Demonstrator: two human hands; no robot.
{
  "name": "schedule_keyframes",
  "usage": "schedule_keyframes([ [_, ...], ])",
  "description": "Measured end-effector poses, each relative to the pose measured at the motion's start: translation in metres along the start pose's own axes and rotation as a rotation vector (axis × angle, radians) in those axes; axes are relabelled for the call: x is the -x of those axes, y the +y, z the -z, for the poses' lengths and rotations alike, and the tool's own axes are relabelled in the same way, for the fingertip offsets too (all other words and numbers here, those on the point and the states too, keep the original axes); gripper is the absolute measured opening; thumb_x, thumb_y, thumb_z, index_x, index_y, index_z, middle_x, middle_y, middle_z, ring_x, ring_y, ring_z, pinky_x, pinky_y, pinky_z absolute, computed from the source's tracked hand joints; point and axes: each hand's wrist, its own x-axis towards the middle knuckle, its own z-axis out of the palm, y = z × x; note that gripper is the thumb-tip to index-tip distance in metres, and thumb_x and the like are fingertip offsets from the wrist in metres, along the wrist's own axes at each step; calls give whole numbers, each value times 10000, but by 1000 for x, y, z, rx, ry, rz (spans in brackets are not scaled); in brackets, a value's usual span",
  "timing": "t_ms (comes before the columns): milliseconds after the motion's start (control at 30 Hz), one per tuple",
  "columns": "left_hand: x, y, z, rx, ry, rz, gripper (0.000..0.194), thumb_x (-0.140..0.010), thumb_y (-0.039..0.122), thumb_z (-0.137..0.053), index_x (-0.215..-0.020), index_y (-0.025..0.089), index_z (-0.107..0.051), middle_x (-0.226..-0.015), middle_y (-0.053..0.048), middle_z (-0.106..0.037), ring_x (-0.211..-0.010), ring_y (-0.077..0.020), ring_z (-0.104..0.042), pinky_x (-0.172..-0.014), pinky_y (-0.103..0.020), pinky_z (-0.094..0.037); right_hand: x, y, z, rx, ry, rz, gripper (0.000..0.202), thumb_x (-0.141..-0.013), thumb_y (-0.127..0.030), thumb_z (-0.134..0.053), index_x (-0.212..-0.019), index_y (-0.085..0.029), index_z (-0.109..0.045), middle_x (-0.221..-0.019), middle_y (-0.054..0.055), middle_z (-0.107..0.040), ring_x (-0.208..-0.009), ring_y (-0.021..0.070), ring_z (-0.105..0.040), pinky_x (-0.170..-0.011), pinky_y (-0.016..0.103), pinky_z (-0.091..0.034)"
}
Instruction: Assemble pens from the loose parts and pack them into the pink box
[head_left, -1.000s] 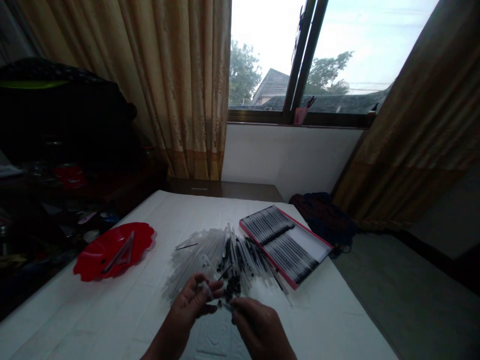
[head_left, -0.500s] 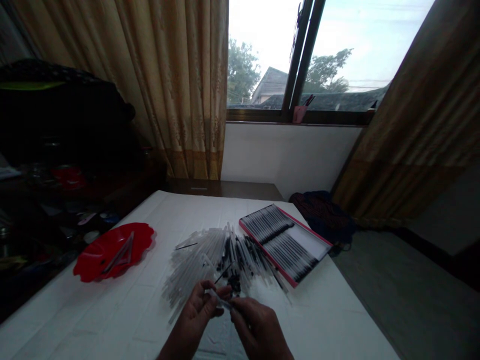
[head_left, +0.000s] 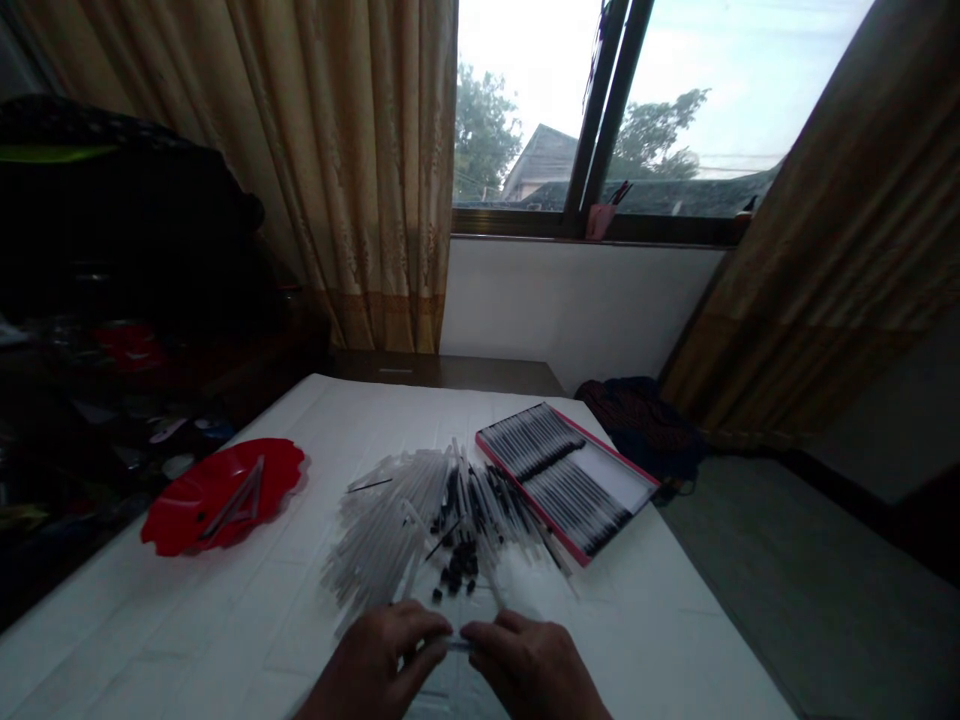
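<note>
Single view, head-worn, lens above near side of tabletop [head_left: 637, 620]. Faces forward and steeply enough down to take in both far corners, yet reaches past far edge to window [head_left: 712, 120] (high in frame). Left hand [head_left: 382, 655] and right hand [head_left: 536, 660] close to lens, low centre; pens [head_left: 386, 520] a little farther; window well beyond. Wide angle: left curtain [head_left: 375, 180], right curtain [head_left: 847, 260] and floor [head_left: 795, 560] past right edge all included.

I can't make out the small piece [head_left: 458, 644] pinched between the fingers, mostly covered and blurred.
</note>
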Motion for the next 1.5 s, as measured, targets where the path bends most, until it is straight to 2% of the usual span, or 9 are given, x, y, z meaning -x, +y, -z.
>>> schedule_keyframes([
  [167,-7,-19,-24,-75,-49,-113,198,-872,288,-525,-952,254,-703,-879,-31,-737,-818,-176,-670,-740,-236,-483,1,6,0,109,-209,-63,137,-805,-177,-608,-871,-264,-691,-740,-2,-713,-632,148,-684,-524,173,-402],
  [367,-17,-38,-59,-187,-40,-174,185,-880,222,-484,-862,204,-667,-772,-21,-701,-735,-141,-660,-669,-197,-469,13,27,-22,247,-324,-91,106,-819,-143,-596,-814,-223,-666,-755,-7,-718,-646,135,-686,-539,166,-413],
  [600,-18,-41,-61,-240,-48,-196,201,-879,207,-447,-814,201,-637,-741,-17,-674,-711,-136,-646,-642,-191,-461,14,35,-37,314,-277,7,77,-804,-175,-620,-743,-221,-625,-690,-30,-699,-565,119,-658,-459,167,-372],
  [900,-23,-46,-62,-133,-27,-123,180,-849,251,-487,-856,226,-665,-804,-4,-709,-772,-140,-664,-712,-195,-494,15,33,-36,180,-285,-120,158,-785,-160,-570,-917,-237,-613,-815,-8,-739,-698,161,-696,-541,179,-423],
  [1033,-27,-62,-64,133,-3,49,336,-817,354,-546,-1123,234,-616,-977,-25,-720,-697,-136,-688,-666,-221,-545,14,37,-16,65,-249,-227,168,-808,-164,-512,-916,-226,-625,-812,8,-731,-713,162,-685,-590,193,-437],
  [1167,-32,-72,-58,255,46,168,379,-881,439,-446,-1153,222,-596,-1020,-43,-721,-574,-117,-680,-546,-222,-569,8,67,28,-13,33,-266,225,-877,-224,-436,-961,-227,-645,-899,38,-692,-832,166,-646,-720,234,-466],
  [1233,-36,-74,-50,130,125,65,321,-884,427,-465,-1099,252,-627,-1008,-21,-735,-680,-134,-707,-597,-210,-581,0,94,54,35,183,-298,231,-863,-278,-467,-949,-221,-674,-950,66,-676,-881,192,-633,-764,274,-476],
  [1333,-41,-76,-38,-158,254,-254,243,-869,379,-520,-1058,290,-644,-981,1,-749,-852,-148,-711,-738,-191,-567,-18,138,88,133,330,-435,256,-853,-322,-478,-955,-224,-692,-960,64,-686,-898,198,-639,-773,276,-490],
  [1500,-49,-86,-37,-516,329,-630,299,-943,316,-369,-1079,261,-631,-867,-39,-748,-785,-125,-719,-736,-139,-547,-56,194,111,255,368,-614,296,-865,-258,-445,-1056,-191,-660,-1062,80,-685,-953,204,-639,-803,283,-473],
])
